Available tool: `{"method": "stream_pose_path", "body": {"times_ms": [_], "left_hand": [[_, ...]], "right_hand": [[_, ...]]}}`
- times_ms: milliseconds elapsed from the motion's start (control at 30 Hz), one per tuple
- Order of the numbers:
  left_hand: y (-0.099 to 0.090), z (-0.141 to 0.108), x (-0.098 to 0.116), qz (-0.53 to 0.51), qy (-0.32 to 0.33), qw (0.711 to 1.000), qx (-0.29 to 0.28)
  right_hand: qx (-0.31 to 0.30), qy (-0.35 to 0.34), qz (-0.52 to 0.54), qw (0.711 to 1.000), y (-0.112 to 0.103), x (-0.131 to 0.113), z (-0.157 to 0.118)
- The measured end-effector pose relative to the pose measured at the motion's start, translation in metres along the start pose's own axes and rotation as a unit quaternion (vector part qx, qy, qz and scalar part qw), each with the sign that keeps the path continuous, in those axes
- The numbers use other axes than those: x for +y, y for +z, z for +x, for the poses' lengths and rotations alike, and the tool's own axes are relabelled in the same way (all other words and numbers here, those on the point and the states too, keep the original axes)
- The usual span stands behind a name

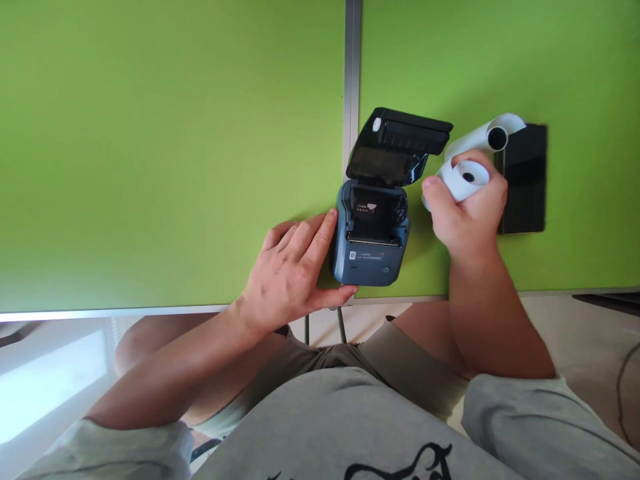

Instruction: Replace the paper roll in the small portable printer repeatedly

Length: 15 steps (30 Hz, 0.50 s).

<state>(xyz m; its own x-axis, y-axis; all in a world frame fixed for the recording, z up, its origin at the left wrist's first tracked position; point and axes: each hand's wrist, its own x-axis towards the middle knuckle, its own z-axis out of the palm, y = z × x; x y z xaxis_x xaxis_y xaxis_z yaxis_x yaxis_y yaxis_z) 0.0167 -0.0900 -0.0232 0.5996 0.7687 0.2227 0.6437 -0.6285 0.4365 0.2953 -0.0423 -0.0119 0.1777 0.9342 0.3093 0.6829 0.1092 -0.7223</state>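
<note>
A small dark blue-grey label printer (371,260) sits near the table's front edge, its black lid (395,143) swung up and back. Inside its bay (375,213) is a small white scrap or sticker. My left hand (295,263) rests against the printer's left side, fingers stretched out and thumb at its front corner. To the right of the printer, my right hand (470,207) is closed around a white paper roll (474,180), its dark core hole facing up. Just behind that hand lies a second white paper roll (473,141), partly unwound at its end.
A black phone-like slab (525,180) lies flat at the right, partly covered by the second roll and my right hand. The green tabletop (170,147) has a metal seam strip (352,80) running away from me and a metal front edge (125,312).
</note>
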Motion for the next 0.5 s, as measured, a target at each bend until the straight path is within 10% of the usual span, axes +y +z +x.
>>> {"method": "stream_pose_path", "body": {"times_ms": [267, 500], "left_hand": [[-0.0019, 0.0016, 0.0007, -0.001, -0.004, 1.000, -0.013], [-0.0018, 0.0033, 0.0019, 0.028, 0.012, 0.999, 0.013]], "right_hand": [[-0.004, -0.057, -0.132, 0.990, -0.0004, -0.0013, 0.0005], [-0.057, 0.022, -0.165, 0.984, -0.0011, -0.0059, 0.0000]]}}
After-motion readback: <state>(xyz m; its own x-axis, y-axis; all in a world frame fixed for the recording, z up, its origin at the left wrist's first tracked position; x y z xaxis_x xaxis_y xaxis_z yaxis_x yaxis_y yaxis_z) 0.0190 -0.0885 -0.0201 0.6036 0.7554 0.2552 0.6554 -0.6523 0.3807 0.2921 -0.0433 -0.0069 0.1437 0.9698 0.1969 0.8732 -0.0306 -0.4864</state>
